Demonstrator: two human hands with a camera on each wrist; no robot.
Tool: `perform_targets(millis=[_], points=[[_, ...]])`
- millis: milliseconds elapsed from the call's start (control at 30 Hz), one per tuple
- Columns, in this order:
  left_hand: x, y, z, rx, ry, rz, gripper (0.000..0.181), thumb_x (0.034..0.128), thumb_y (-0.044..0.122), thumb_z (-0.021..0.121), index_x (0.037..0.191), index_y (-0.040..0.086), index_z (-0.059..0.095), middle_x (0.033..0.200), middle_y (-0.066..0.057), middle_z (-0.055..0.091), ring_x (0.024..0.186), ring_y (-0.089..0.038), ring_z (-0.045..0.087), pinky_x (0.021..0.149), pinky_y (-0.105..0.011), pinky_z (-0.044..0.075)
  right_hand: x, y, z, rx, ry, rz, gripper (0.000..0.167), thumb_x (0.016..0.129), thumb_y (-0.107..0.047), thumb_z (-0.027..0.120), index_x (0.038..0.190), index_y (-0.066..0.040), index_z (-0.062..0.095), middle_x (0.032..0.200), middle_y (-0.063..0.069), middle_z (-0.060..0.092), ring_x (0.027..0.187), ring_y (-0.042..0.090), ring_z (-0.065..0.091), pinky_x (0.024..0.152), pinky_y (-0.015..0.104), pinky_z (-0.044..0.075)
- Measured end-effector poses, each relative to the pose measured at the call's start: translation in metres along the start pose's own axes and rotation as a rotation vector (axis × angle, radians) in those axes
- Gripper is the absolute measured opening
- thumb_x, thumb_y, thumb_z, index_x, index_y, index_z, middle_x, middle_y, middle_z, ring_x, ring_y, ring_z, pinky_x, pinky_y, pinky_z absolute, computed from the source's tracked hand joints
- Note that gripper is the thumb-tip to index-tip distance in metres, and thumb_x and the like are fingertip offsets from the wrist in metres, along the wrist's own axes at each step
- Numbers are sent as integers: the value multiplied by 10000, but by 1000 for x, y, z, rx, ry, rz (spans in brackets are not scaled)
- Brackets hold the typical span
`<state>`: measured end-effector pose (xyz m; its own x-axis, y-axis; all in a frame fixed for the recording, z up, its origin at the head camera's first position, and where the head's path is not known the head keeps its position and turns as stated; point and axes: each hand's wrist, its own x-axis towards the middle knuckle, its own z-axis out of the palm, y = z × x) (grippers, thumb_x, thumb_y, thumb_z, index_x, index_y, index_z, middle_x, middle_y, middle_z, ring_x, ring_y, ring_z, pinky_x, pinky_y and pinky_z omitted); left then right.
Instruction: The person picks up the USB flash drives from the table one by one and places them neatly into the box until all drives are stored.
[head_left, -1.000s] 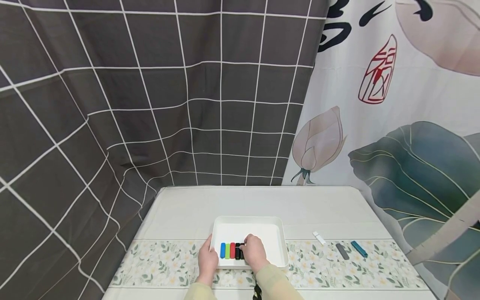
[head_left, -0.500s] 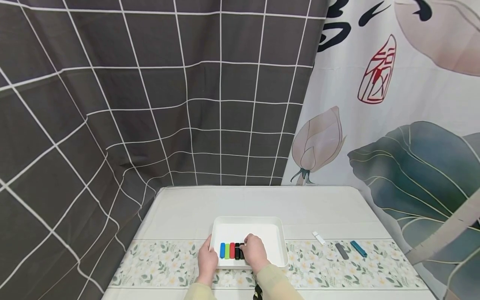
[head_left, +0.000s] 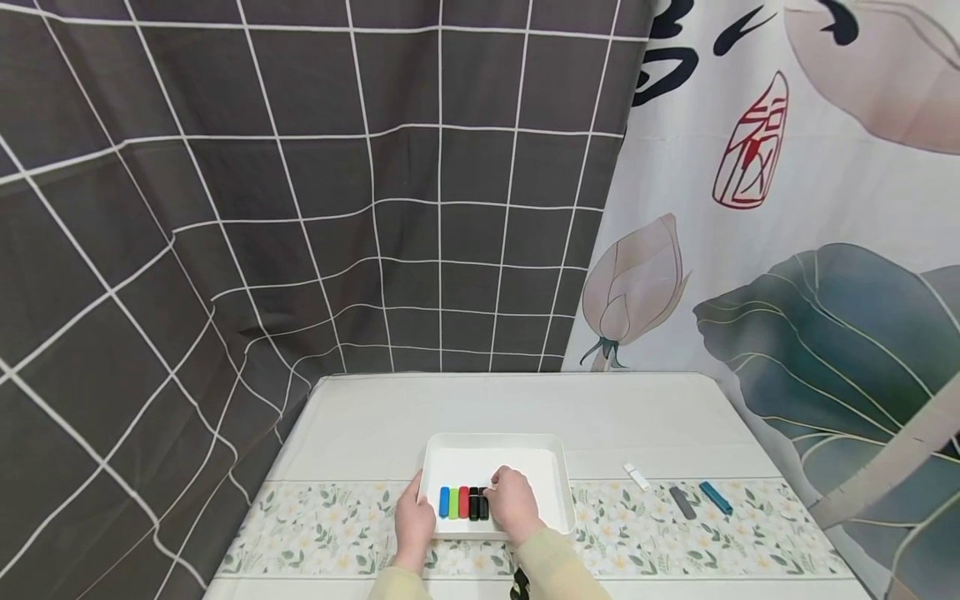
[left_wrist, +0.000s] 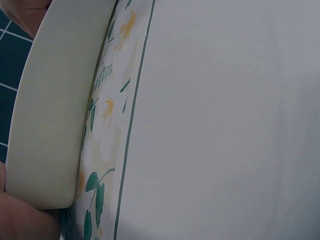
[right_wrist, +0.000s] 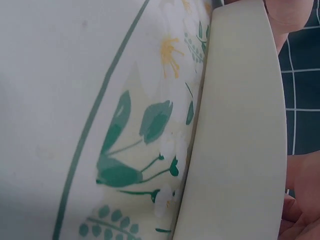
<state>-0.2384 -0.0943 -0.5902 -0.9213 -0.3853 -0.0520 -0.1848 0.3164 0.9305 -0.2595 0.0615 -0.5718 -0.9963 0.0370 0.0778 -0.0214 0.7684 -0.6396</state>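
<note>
A shallow white tray (head_left: 525, 450) lies on the table in the head view. My left hand (head_left: 415, 525) grips its left wall, thumb at the rim; the left wrist view shows fingers (left_wrist: 25, 217) against the tray's corner. Inside the tray, short oblong sticks stand side by side: a blue stick (head_left: 444, 502), a green stick (head_left: 453, 502), a red stick (head_left: 463, 502) and black sticks (head_left: 474, 504). Over the tray, my right hand (head_left: 513, 504) has its bent fingers beside the rightmost black stick. Its fingertips are partly hidden, so contact is unclear.
Right of the tray lie a white stick (head_left: 636, 477), a grey stick (head_left: 682, 502) and a teal stick (head_left: 716, 497). A floral band crosses the white tabletop (head_left: 375, 417). A dark checked curtain (head_left: 405, 292) hangs behind, and a printed white curtain (head_left: 675, 333) at the right.
My right hand has shifted slightly right, and more of the rightmost black stick shows. The left hand and the tray stay in place.
</note>
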Motion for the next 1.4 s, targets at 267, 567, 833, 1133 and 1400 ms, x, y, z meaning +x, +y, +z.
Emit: perform_targets(millis=[267, 567, 833, 1133, 1400], points=[[1, 0, 1, -6, -3, -19, 566, 920, -144, 425, 1481, -85, 462, 1525, -308, 475, 1443, -521, 405, 1216, -622, 370, 2, 3, -6, -5, -32, 42, 144, 865, -64, 764, 958, 11, 684, 904, 151, 725, 830, 265, 694, 759, 436, 640], [2, 0, 1, 9, -3, -18, 568, 916, -145, 426, 1480, -92, 456, 1527, -317, 463, 1439, -533, 396, 1211, -632, 367, 3, 5, -13, -7, -42, 41, 160, 897, -92, 749, 998, 12, 680, 947, 156, 723, 847, 255, 689, 778, 434, 645], [2, 1, 0, 6, -2, -30, 565, 925, -135, 427, 1485, -75, 463, 1525, -305, 475, 1437, -522, 410, 1214, -627, 368, 2, 6, -19, -8, -41, 50, 164, 901, -90, 741, 1007, 19, 679, 951, 163, 720, 851, 266, 697, 769, 426, 653], [1, 1, 1, 9, 0, -30, 555, 936, -127, 434, 1488, -73, 460, 1525, -306, 474, 1434, -523, 412, 1208, -631, 372, 6, 12, -23, -20, -25, 53, 185, 902, -97, 741, 1034, 21, 691, 978, 176, 733, 888, 287, 716, 792, 432, 657], [2, 0, 1, 1, -4, -37, 553, 947, -116, 431, 1496, -60, 458, 1540, -286, 469, 1450, -507, 402, 1217, -623, 367, 8, 17, -29, -9, -7, 44, 196, 904, -81, 723, 1057, 36, 692, 995, 181, 733, 882, 294, 719, 791, 431, 658]])
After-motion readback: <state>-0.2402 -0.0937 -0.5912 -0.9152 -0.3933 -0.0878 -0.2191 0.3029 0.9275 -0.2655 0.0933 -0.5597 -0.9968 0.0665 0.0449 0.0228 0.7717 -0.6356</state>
